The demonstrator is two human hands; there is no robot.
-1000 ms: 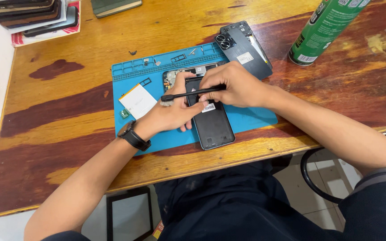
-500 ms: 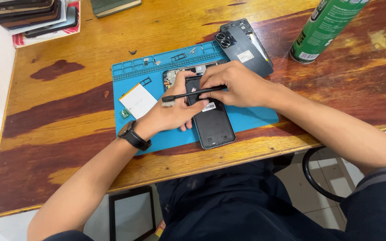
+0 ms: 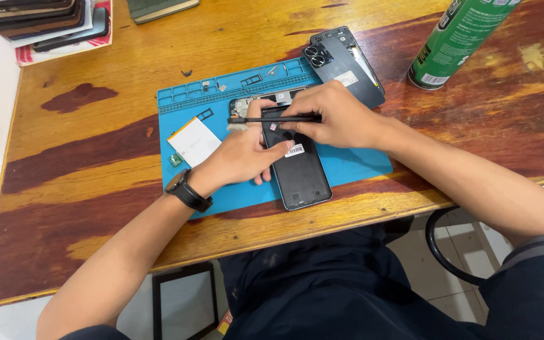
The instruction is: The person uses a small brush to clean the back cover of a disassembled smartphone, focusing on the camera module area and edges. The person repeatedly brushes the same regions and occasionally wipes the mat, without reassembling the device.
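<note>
Blue silicone work mat (image 3: 360,167) lies on a worn wooden table (image 3: 96,182), with small compartments along its far edge. On it, an opened phone (image 3: 297,167) lies with its back removed, dark battery face up, a small white barcode sticker on it. Its lower end overhangs the mat's near edge onto the wood.

Left hand (image 3: 240,154), a black watch (image 3: 187,191) at the wrist, rests on the mat against the phone's left side, fingers pressing on the body to steady it. Right hand (image 3: 338,116) is closed over the phone's upper end, pinching a thin black tool (image 3: 266,119) that lies level across the phone, its pale tip pointing left, past the left hand's thumb. The two hands are close together, nearly touching.

Removed back cover (image 3: 347,63), dark with round camera rings, lies just beyond the right hand, partly off the mat. A white square card (image 3: 193,141) sits on the mat left of the left hand. A green spray can (image 3: 458,41) stands at far right. A stack of phones (image 3: 45,22) sits in the far left corner.
</note>
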